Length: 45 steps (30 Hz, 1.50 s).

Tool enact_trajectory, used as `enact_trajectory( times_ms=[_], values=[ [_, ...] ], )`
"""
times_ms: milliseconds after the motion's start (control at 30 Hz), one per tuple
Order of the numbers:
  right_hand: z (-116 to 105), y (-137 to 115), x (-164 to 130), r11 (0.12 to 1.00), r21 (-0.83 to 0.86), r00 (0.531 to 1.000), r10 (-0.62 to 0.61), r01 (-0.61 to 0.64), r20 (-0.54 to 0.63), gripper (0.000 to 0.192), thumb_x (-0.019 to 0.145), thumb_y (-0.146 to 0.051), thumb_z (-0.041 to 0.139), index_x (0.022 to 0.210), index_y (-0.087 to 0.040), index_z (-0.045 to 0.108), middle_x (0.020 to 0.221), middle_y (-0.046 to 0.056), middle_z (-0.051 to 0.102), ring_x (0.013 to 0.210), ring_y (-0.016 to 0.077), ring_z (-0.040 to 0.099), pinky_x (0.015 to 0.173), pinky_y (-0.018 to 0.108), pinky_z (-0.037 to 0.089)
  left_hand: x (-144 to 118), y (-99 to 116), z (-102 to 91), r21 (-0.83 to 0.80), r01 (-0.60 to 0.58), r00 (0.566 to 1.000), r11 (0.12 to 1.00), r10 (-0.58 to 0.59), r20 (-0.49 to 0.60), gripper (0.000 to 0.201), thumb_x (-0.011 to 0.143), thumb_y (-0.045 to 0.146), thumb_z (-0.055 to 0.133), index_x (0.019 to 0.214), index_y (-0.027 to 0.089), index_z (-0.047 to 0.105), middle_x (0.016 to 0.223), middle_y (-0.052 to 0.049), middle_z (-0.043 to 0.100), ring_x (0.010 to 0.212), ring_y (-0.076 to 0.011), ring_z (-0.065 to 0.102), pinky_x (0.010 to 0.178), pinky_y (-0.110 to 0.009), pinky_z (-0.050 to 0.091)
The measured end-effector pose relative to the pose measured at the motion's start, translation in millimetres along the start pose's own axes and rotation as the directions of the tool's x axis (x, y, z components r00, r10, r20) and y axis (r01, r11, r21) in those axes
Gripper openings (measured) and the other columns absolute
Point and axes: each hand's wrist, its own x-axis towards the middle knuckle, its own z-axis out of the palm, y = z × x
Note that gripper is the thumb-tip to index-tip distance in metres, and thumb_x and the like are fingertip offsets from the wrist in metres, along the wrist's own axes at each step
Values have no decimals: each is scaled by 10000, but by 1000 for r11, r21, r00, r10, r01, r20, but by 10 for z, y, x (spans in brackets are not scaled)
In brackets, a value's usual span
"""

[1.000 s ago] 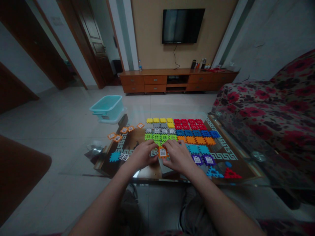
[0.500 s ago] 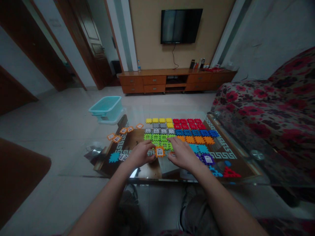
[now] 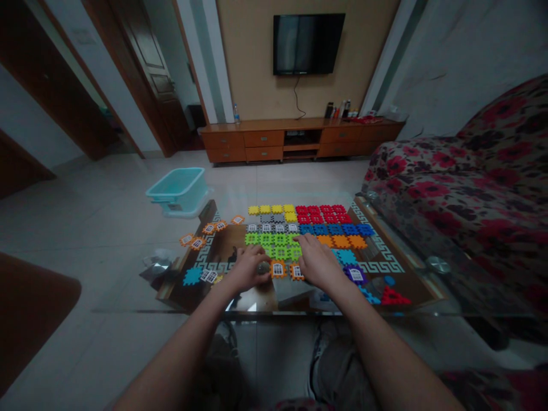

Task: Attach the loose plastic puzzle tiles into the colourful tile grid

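My left hand [image 3: 249,268] rests over the glass tabletop with its fingers curved and apart. Its fingertips are beside the left edge of an orange tile with a white window pattern [image 3: 278,269]. A small round greyish disc [image 3: 263,267] shows between the thumb and fingers, seemingly part of the table. On the other side, my right hand [image 3: 317,261] has its index finger stretched over the green tiles [image 3: 280,252]. Its thumb is at the right edge of a second orange window tile [image 3: 295,272]. Whether the thumb touches that tile I cannot tell.
Beyond the hands lie rows of yellow [image 3: 277,209], red [image 3: 321,214], grey and blue tiles [image 3: 334,229]. Loose orange tiles [image 3: 209,228] lie at left, a purple one [image 3: 355,274] at right. A turquoise bin [image 3: 177,191] stands beyond the table's left corner.
The first orange window tile has shifted slightly right and towards me. More of the second orange tile shows beside my right thumb. The camera view has turned slightly right.
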Motion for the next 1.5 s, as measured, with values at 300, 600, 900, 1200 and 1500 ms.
enact_trajectory(
  times_ms=[300, 600, 900, 1200, 1500],
  values=[
    [5, 12, -2, 1000, 10, 1000, -10, 11, -8, 453, 849, -116, 458, 1297, -144, 518, 1255, 142, 575, 1164, 276, 543, 912, 368, 428, 77, 24, 61, 47, 22, 999, 999, -23, 28, 334, 740, 368, 755, 1068, 316, 718, 1172, -67, 543, 1128, -301, 433, 928, -454, 326],
    [62, 42, 19, 998, 57, 999, -31, 32, -9, 445, 839, -124, 445, 1276, -150, 525, 1232, 126, 578, 1093, 249, 576, 900, 354, 443, 79, 5, 124, 51, 18, 999, 999, -20, 45, 299, 759, 390, 743, 1048, 318, 715, 1177, -65, 525, 1119, -292, 432, 914, -440, 327],
    [80, 56, 16, 997, 66, 999, -44, 45, -25, 443, 833, -120, 440, 1265, -149, 533, 1217, 126, 579, 1081, 239, 582, 899, 343, 446, 103, -5, 151, 45, 38, 997, 998, -40, 64, 301, 752, 391, 743, 1039, 306, 712, 1186, -64, 525, 1148, -295, 432, 925, -442, 325],
    [82, 55, 19, 995, 88, 999, -43, 43, 0, 429, 848, -131, 455, 1270, -152, 529, 1224, 127, 577, 1128, 235, 572, 932, 342, 438, 123, -16, 189, 36, 39, 997, 999, -42, 68, 301, 771, 378, 719, 1057, 288, 702, 1186, -72, 523, 1154, -297, 436, 932, -443, 332],
    [105, 75, 17, 994, 96, 999, -52, 52, -3, 413, 846, -139, 476, 1255, -152, 531, 1231, 133, 575, 1154, 242, 558, 949, 356, 432, 128, -27, 197, 23, 32, 997, 999, -34, 71, 315, 761, 374, 727, 1061, 282, 698, 1181, -66, 527, 1148, -294, 439, 938, -441, 331]
  ],
)
